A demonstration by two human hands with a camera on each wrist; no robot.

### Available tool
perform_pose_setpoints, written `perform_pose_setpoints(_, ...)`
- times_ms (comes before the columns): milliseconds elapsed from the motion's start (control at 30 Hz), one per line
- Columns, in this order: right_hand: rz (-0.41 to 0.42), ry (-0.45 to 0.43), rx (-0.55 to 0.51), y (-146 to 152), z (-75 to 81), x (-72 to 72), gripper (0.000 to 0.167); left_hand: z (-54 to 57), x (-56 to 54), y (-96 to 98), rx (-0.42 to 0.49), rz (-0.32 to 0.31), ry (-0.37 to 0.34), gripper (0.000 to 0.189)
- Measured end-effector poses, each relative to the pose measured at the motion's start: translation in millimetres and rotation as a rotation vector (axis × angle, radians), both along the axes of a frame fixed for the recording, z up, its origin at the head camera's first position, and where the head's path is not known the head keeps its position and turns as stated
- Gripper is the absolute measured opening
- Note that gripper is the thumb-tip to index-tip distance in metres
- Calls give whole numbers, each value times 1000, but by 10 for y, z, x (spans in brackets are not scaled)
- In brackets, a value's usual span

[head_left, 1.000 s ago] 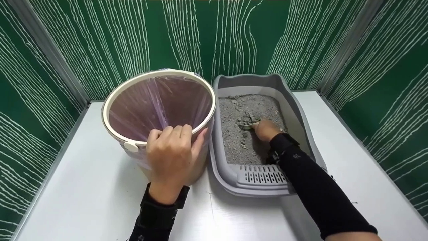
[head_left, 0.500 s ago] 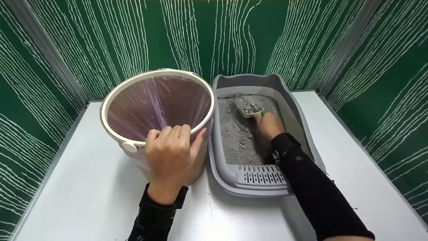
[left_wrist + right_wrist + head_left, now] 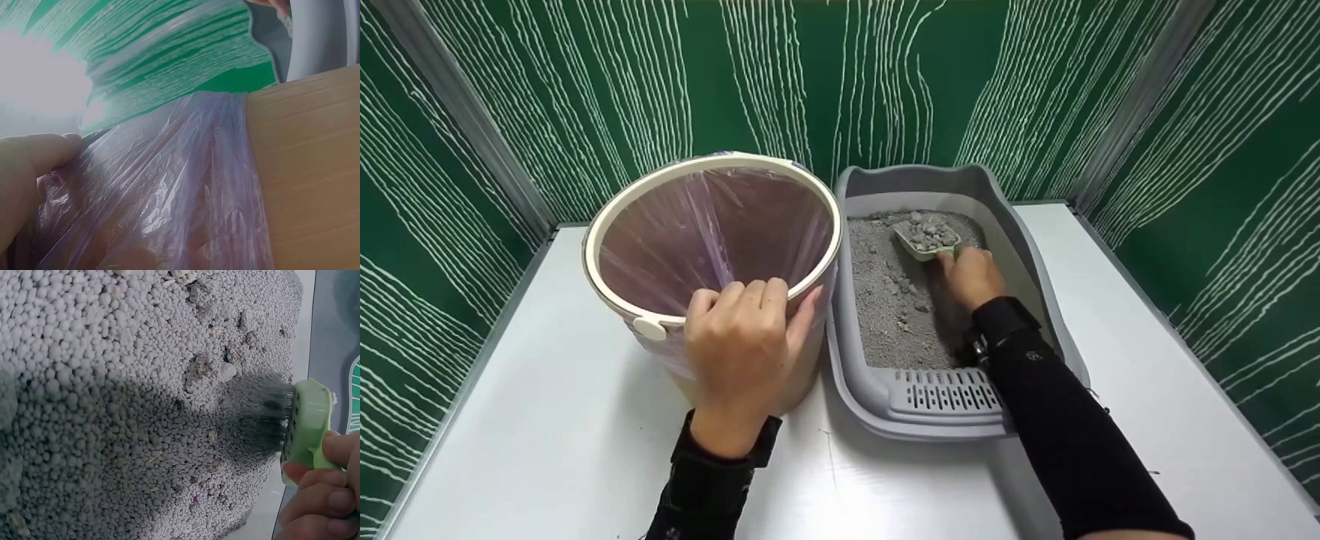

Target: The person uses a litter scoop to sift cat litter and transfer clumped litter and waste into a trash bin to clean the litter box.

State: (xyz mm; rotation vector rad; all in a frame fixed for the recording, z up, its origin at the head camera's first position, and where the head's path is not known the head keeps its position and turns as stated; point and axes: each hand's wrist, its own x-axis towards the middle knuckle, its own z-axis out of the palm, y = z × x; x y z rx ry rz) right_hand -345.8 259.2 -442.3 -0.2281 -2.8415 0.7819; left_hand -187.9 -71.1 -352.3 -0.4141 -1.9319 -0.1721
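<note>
My left hand (image 3: 742, 341) grips the near rim of a trash can (image 3: 600, 277), fingers curled over the cream ring. A thin purple plastic bag (image 3: 185, 185) lines the can and is folded down its outside wall. In my right hand (image 3: 973, 276) is a light green litter scoop (image 3: 306, 422), pinched by its handle. Grey clumps (image 3: 928, 231) fill the scoop, which is held over the litter (image 3: 885, 330). Fine grains stream down from the slots under it in the right wrist view. The grey litter box (image 3: 847, 360) stands right beside the can.
Both containers stand on a white table (image 3: 547, 435). A slotted step (image 3: 952, 397) forms the front of the litter box. Green walls (image 3: 877, 82) with white streaks close in the back and sides. Loose clumps (image 3: 900, 283) lie on the litter surface.
The scoop has come up out of the litter loaded with clumps, then shifted slightly right and up, with grains now falling from it. My left hand stays on the can's rim.
</note>
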Motion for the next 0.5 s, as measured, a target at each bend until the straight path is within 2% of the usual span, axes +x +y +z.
perform_pose_setpoints(167, 20, -2, 10, 16, -2, 17, 39, 9, 10, 0, -1, 3, -17, 47)
perform_pose_setpoints(500, 52, 56, 12, 9, 9, 30, 33, 10, 23, 3, -5, 16, -35, 50)
